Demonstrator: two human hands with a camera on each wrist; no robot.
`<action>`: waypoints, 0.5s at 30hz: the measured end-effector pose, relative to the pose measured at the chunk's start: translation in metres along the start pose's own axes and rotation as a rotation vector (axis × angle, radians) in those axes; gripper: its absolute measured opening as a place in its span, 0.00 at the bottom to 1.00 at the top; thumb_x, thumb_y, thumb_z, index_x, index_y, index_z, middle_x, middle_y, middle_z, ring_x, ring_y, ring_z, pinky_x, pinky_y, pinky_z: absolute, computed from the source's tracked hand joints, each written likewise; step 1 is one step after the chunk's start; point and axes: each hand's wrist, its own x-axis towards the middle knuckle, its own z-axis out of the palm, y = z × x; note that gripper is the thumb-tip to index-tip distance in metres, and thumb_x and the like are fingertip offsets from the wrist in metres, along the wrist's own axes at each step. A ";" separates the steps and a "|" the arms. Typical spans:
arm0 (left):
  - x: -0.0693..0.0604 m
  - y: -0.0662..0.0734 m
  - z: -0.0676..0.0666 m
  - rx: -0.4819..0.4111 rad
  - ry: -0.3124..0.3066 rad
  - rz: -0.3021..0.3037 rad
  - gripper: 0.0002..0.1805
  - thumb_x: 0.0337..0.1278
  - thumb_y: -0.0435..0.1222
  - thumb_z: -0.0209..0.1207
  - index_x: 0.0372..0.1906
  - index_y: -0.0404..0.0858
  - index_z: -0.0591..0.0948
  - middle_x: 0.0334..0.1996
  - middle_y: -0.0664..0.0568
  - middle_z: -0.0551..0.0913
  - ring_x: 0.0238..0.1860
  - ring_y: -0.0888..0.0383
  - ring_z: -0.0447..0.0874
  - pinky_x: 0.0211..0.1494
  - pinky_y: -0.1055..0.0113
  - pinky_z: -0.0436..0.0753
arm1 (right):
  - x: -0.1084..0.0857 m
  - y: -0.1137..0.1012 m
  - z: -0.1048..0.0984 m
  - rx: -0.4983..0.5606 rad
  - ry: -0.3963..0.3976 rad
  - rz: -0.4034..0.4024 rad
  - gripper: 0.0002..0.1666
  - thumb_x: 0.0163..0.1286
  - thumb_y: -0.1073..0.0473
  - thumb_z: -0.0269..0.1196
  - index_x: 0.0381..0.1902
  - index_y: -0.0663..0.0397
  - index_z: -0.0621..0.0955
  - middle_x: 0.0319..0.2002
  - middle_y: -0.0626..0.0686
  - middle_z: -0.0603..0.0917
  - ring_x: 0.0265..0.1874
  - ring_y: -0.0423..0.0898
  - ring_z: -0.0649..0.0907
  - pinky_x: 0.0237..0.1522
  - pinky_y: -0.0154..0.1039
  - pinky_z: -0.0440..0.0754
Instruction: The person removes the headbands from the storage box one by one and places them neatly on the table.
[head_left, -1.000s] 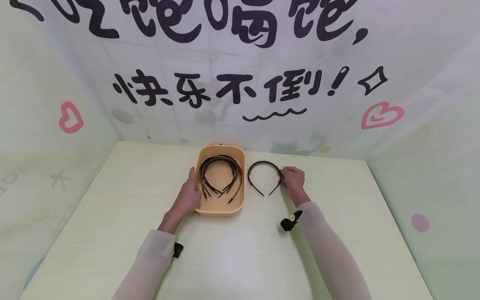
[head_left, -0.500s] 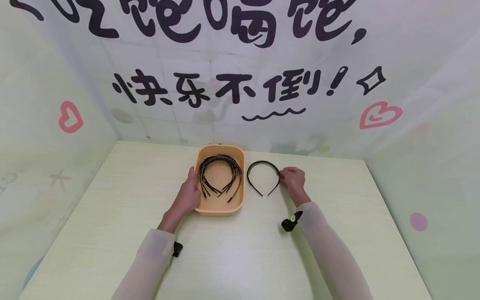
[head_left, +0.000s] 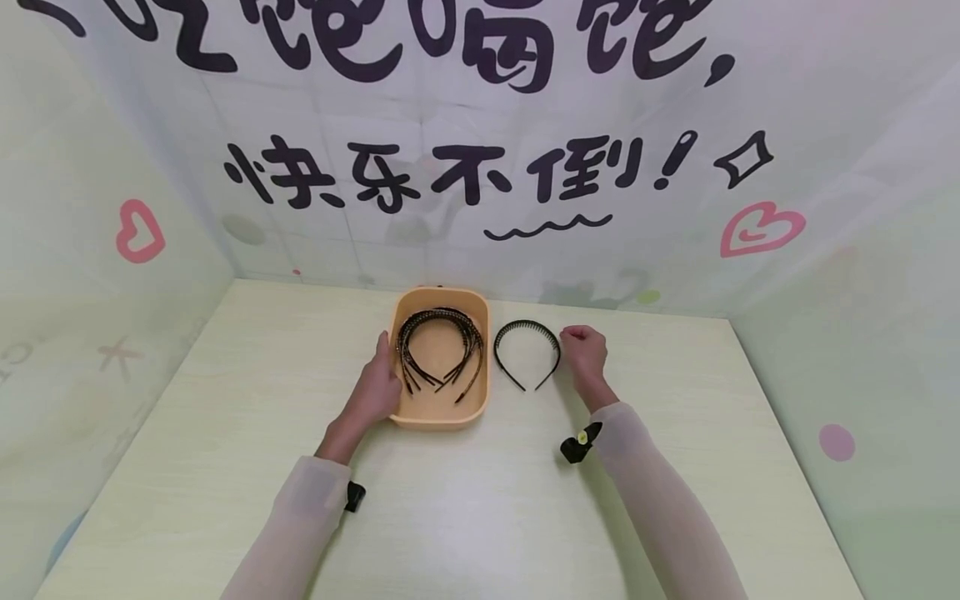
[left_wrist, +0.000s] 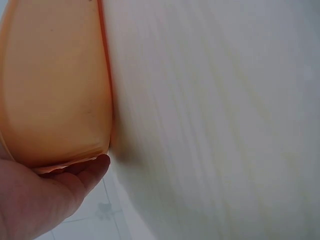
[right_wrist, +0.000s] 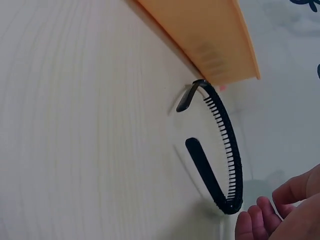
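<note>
My left hand holds the left wall of a peach-orange plastic bin. In the left wrist view, the fingers lie along the bin's outer wall; the thumb is mostly out of sight. Several dark headbands lie nested inside the bin. A black toothed headband lies on the table just right of the bin, its ends toward the person. Beside its right side is my right hand. In the right wrist view, this hand has loosely bent fingers, holds nothing and stands slightly apart from the headband.
The pale wood-grain table runs back to a printed fabric wall close behind the bin. More fabric walls rise at left and right. Black wrist cameras sit below both sleeves.
The right hand has let go of the black headband's right side and drawn slightly away from it. The left hand, the bin and the headband stay in place.
</note>
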 end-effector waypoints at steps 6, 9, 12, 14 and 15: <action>0.001 -0.001 0.000 0.010 0.002 0.001 0.42 0.60 0.21 0.36 0.77 0.29 0.33 0.73 0.24 0.53 0.67 0.34 0.67 0.60 0.44 0.75 | -0.014 -0.013 0.013 0.101 -0.127 -0.032 0.12 0.70 0.64 0.59 0.48 0.64 0.82 0.49 0.63 0.84 0.47 0.58 0.82 0.48 0.47 0.81; 0.001 -0.002 0.000 0.014 0.003 -0.003 0.42 0.60 0.21 0.36 0.77 0.29 0.33 0.73 0.24 0.53 0.67 0.35 0.68 0.59 0.45 0.76 | -0.023 -0.022 0.019 0.143 -0.207 -0.062 0.13 0.70 0.67 0.58 0.50 0.66 0.81 0.53 0.65 0.82 0.53 0.60 0.81 0.52 0.49 0.81; 0.000 -0.002 0.000 0.008 0.004 -0.008 0.42 0.61 0.21 0.36 0.78 0.30 0.33 0.73 0.25 0.53 0.66 0.35 0.68 0.59 0.45 0.76 | -0.033 -0.031 0.025 0.160 -0.284 -0.095 0.14 0.70 0.68 0.57 0.52 0.67 0.80 0.54 0.67 0.82 0.54 0.61 0.81 0.53 0.48 0.82; 0.000 -0.001 0.000 0.009 0.006 -0.004 0.42 0.60 0.21 0.36 0.77 0.29 0.33 0.73 0.24 0.53 0.66 0.35 0.68 0.59 0.45 0.76 | -0.041 -0.038 0.029 0.156 -0.332 -0.112 0.16 0.71 0.68 0.57 0.55 0.67 0.79 0.55 0.67 0.81 0.55 0.61 0.81 0.53 0.47 0.82; 0.000 -0.002 0.000 0.009 0.007 -0.001 0.42 0.60 0.21 0.36 0.77 0.29 0.33 0.73 0.24 0.53 0.66 0.35 0.69 0.58 0.46 0.76 | -0.044 -0.041 0.032 0.150 -0.355 -0.120 0.17 0.72 0.68 0.57 0.56 0.67 0.78 0.56 0.67 0.81 0.55 0.61 0.81 0.53 0.46 0.82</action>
